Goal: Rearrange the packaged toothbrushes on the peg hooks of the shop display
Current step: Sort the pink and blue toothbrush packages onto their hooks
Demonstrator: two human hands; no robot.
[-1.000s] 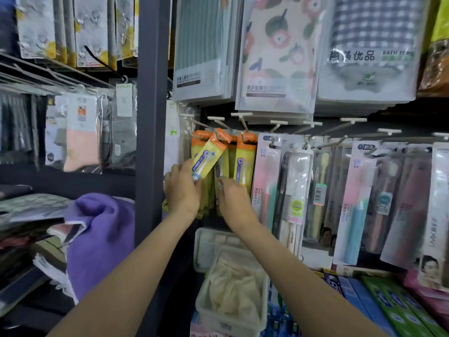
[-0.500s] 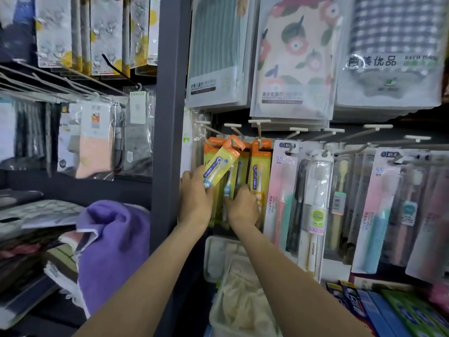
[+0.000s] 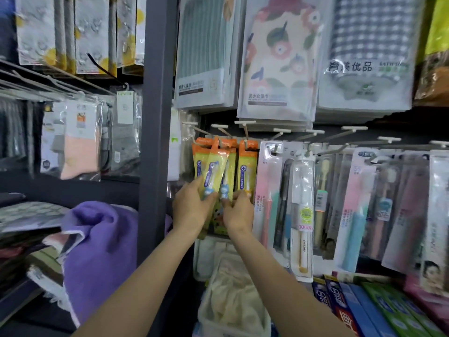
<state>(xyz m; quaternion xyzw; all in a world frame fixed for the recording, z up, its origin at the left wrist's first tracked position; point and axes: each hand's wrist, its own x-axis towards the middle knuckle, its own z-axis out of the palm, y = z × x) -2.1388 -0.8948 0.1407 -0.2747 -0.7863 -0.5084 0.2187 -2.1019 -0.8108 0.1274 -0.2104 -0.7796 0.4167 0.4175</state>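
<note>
yellow toothbrush pack [image 3: 213,170] tilted, pinched in left hand [image 3: 192,210]

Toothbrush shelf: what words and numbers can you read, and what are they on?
"BANNER": yellow toothbrush pack.
"10000": white toothbrush pack.
"美少女" then blurred: floral towel pack.
"优品", first characters blurred: checked towel pack.
Striped towel pack label, toothpaste boxes: too blurred.

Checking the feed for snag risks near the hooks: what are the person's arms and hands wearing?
Nothing visible: both forearms are bare to the frame edge, no sleeves showing. The left hand and right hand have no gloves, and I see no watch, bracelet or rings.
</note>
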